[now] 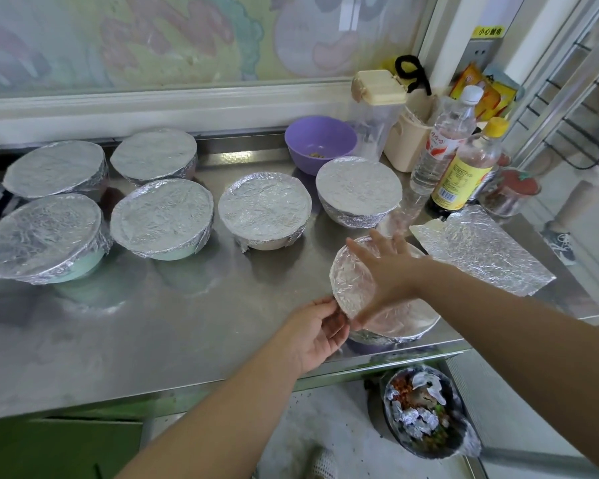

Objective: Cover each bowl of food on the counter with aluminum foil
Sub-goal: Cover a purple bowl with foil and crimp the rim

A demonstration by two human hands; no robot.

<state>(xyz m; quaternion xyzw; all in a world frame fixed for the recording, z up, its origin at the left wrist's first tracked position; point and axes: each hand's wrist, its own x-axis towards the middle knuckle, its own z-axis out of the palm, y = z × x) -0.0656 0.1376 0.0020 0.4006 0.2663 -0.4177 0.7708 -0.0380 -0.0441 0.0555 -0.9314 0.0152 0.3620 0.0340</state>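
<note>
A foil-covered bowl [357, 292] stands near the counter's front edge. My right hand [384, 267] lies flat over its top with fingers spread. My left hand [317, 331] touches the bowl's left rim, fingers slightly curled against the foil's edge. Several other foil-covered bowls [265, 209] stand in two rows to the left and behind. A purple bowl [320, 141] at the back is uncovered, with a little food inside. A loose sheet of aluminum foil [481, 250] lies on the counter to the right.
Steel counter [187, 323]. Bottles [464, 171], a lidded jug [377, 108] and a beige holder [403, 143] crowd the back right corner. Below the counter's front edge stands a bin [426, 413] with foil scraps. A wire rack [574, 108] is at the far right.
</note>
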